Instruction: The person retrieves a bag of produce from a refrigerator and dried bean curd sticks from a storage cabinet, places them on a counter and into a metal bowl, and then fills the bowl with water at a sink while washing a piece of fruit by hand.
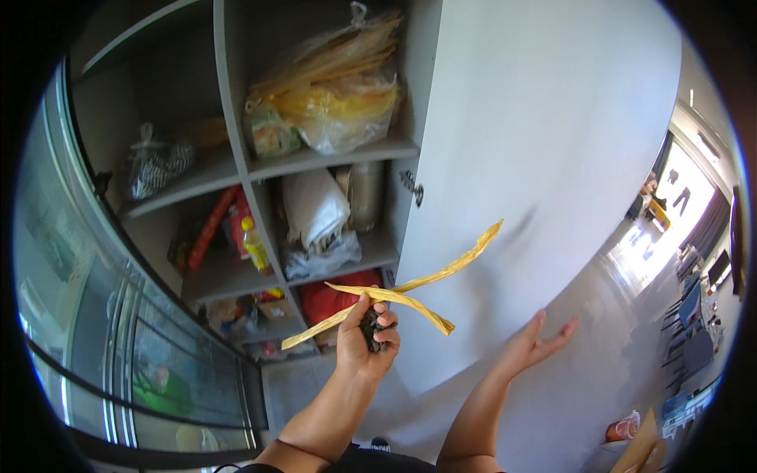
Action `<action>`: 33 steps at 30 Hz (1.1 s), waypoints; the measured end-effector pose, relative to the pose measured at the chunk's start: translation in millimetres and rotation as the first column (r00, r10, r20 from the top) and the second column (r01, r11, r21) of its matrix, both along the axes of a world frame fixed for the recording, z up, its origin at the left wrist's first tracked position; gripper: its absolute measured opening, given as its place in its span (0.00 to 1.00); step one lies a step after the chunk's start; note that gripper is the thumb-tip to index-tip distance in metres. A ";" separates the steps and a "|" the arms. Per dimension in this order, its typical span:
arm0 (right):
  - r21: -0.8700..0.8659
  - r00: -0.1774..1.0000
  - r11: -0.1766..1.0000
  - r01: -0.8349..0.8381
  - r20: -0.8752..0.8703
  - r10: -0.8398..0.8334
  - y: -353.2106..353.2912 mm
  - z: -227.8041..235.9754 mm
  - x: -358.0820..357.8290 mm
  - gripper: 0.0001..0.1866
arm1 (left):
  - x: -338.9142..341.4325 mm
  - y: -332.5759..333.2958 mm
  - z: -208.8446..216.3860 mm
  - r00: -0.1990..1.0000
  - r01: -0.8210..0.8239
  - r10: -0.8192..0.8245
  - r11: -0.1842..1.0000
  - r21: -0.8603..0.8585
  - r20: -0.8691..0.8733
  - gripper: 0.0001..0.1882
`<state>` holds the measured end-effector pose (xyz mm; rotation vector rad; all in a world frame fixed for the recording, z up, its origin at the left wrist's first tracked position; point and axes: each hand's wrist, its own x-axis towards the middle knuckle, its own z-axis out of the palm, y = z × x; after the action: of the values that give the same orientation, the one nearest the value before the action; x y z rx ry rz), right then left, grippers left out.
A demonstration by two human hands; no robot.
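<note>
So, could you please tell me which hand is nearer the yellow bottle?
Left: the left hand is below and right of the yellow bottle; the right hand is much farther right.

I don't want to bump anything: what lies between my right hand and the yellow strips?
In the head view, nothing lies between the right hand and the yellow strips; only the white door shows behind that stretch.

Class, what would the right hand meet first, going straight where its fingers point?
The right hand seems free to pass the white door over the grey floor, though depth beside the door is unclear.
</note>
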<state>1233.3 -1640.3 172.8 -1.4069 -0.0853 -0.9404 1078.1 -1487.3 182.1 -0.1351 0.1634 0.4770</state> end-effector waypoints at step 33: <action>-0.338 0.228 0.133 -0.932 -0.259 0.938 205.2 -119.5 -175.3 0.29 | -145.0 58.1 -60.7 0.826 -0.518 0.557 0.810 0.273 -0.086 0.10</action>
<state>1058.0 -1435.0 53.3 -1.3477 -1.1745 0.2332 933.1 -1429.2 121.4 0.1024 0.2276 1.0799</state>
